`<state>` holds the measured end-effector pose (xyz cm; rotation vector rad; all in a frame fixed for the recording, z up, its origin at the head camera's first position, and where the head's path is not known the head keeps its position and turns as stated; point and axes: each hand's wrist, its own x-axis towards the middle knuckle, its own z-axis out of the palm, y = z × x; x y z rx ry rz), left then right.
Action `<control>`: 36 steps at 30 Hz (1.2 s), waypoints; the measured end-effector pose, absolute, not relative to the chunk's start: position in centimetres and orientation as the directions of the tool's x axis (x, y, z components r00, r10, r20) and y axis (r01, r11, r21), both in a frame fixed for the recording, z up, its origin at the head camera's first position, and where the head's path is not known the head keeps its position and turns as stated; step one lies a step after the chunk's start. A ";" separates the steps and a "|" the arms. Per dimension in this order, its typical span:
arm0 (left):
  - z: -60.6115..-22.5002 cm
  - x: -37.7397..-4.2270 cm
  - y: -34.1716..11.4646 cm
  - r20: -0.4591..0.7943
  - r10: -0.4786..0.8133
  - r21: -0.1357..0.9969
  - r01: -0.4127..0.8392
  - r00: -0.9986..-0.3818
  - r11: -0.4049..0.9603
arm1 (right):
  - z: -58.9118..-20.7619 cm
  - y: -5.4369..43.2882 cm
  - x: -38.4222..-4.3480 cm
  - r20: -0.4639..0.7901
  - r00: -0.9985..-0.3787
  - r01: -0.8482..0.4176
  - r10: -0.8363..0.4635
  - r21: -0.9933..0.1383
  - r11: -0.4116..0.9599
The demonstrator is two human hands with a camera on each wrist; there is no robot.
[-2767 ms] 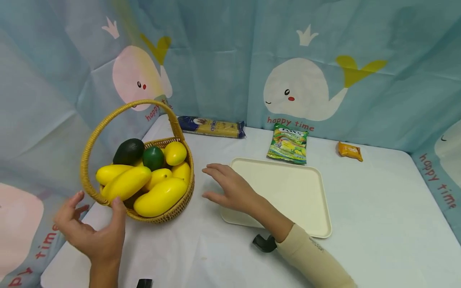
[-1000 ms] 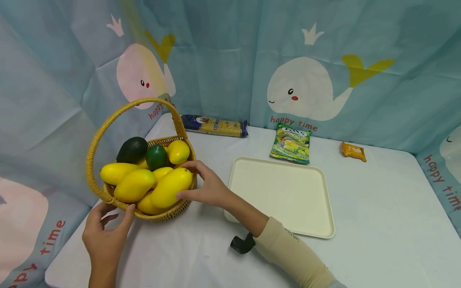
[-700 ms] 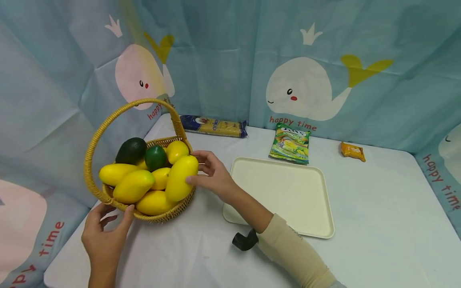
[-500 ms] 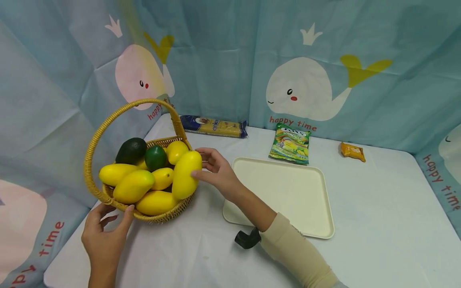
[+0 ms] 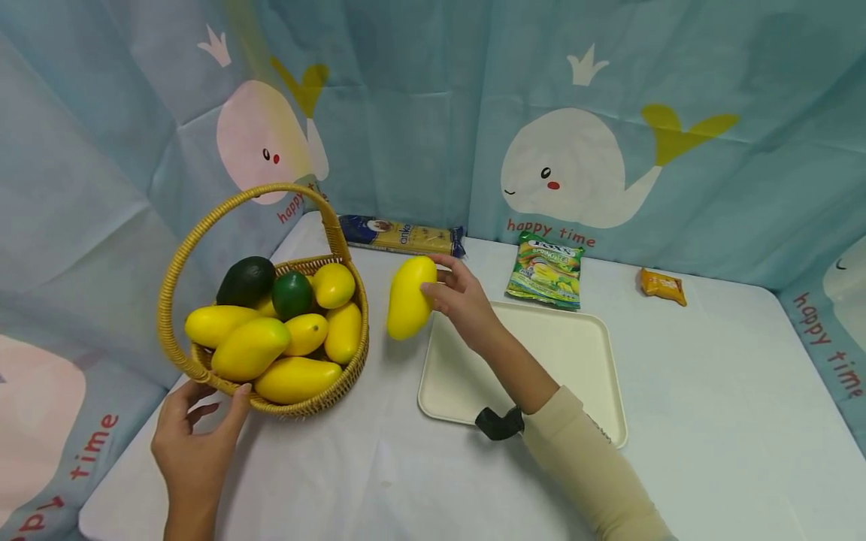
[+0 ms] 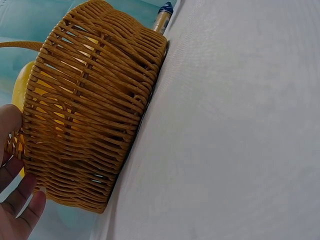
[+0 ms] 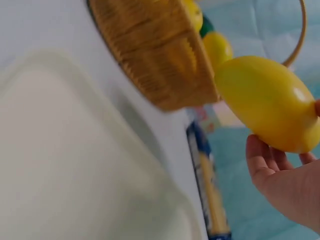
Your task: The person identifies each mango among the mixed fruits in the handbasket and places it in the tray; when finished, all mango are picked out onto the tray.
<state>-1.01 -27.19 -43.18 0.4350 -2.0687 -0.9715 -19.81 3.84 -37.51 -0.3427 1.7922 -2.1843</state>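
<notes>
Mango (image 5: 410,299) up in air, just right of basket (image 5: 350,382), held by your right hand (image 5: 465,302) between thumb and fingers. Your left hand (image 5: 196,451) holds basket at near rim. Inside basket: more yellow fruit (image 5: 251,351), two dark green ones (image 5: 246,282). Pale tray (image 5: 575,376) flat under your right arm. Farther back: long blue-yellow pack (image 5: 406,237), green candy bag (image 5: 546,272), small orange packet (image 5: 663,285). Last, blue whale cloth (image 5: 406,60).
</notes>
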 end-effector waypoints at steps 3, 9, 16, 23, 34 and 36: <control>-43.2 -1.0 -27.2 0.516 -0.582 0.762 0.026 -0.628 0.647 | -37.8 4.8 -20.8 -0.070 -0.936 0.127 -0.345 -0.981 -0.145; -43.2 -1.1 -27.3 0.520 -0.579 0.757 0.024 -0.628 0.653 | -38.7 6.2 -22.1 -0.198 -0.921 0.226 -0.335 -0.973 -0.046; -43.1 -1.0 -27.2 0.516 -0.582 0.760 0.022 -0.629 0.650 | -39.9 7.1 -23.1 -0.285 -0.908 0.312 -0.306 -0.949 -0.044; -43.0 -1.0 -27.2 0.517 -0.578 0.756 0.020 -0.631 0.654 | -40.7 7.4 -23.5 -0.357 -0.897 0.372 -0.262 -0.928 -0.010; -43.0 -1.0 -27.1 0.513 -0.579 0.755 0.013 -0.633 0.655 | -41.1 8.1 -23.4 -0.350 -0.921 0.335 -0.169 -0.935 0.113; -43.0 -1.0 -27.1 0.514 -0.578 0.754 0.013 -0.634 0.657 | -41.1 8.2 -23.3 -0.347 -0.925 0.325 -0.158 -0.934 0.148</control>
